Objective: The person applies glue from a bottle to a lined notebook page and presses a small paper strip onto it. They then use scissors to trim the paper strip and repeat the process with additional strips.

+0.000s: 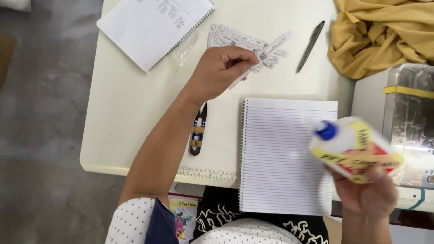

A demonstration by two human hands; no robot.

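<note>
Left hand point(220, 70) is closed, pinching a long paper strip point(262, 56) between thumb and fingers, far side of the table point(131, 113). The strip runs diagonally, its far end over a pile of printed paper slips point(233, 37).

Right hand point(368, 192) is wrapped around a white glue bottle point(355, 149) with a yellow and red label and blue cap, held tilted in the air, cap pointing left, over the right edge of the open lined notebook point(285, 158). Bottle is motion-blurred.

The notebook lies near the table's front edge, its page blank. A small thread clipper point(198, 131) lies just left of it, partly under the left forearm. Second spiral notebook point(153, 27) far left, pen point(310, 46) far right, yellow cloth point(384, 31) in the far right corner, sewing machine point(402, 113) at the right edge.
</note>
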